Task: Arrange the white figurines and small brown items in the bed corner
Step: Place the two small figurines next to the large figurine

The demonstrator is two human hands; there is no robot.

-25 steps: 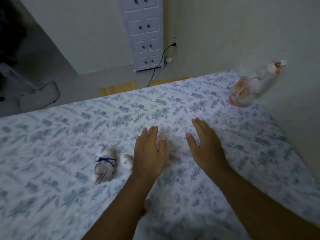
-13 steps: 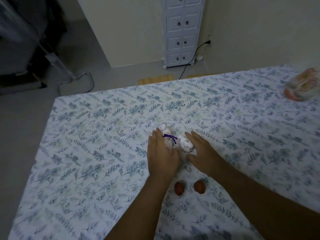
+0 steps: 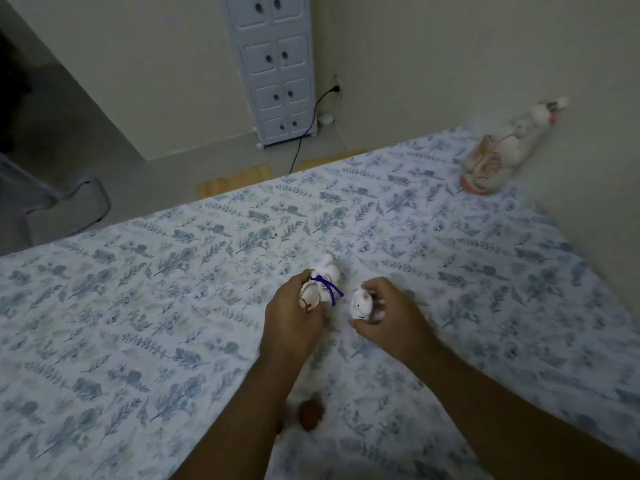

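Observation:
My left hand [image 3: 292,327] grips a white figurine with a purple ribbon [image 3: 323,284] near the middle of the bed. Beside it, my right hand [image 3: 388,320] holds a smaller white figurine [image 3: 362,303] with a painted face. A small brown egg-shaped item [image 3: 311,414] lies on the sheet between my forearms; my left forearm partly covers it. A large white and pink duck figurine [image 3: 502,150] stands in the far right bed corner against the wall.
The bed [image 3: 173,306] has a blue floral sheet and its far edge runs diagonally. A wall borders its right side. Beyond the edge are the floor, a white drawer cabinet [image 3: 277,64] and a black cable [image 3: 308,133].
Both hands have closed around the two white figurines and lifted them slightly. The view has tilted, bringing the duck figurine back into sight; only one brown item shows now.

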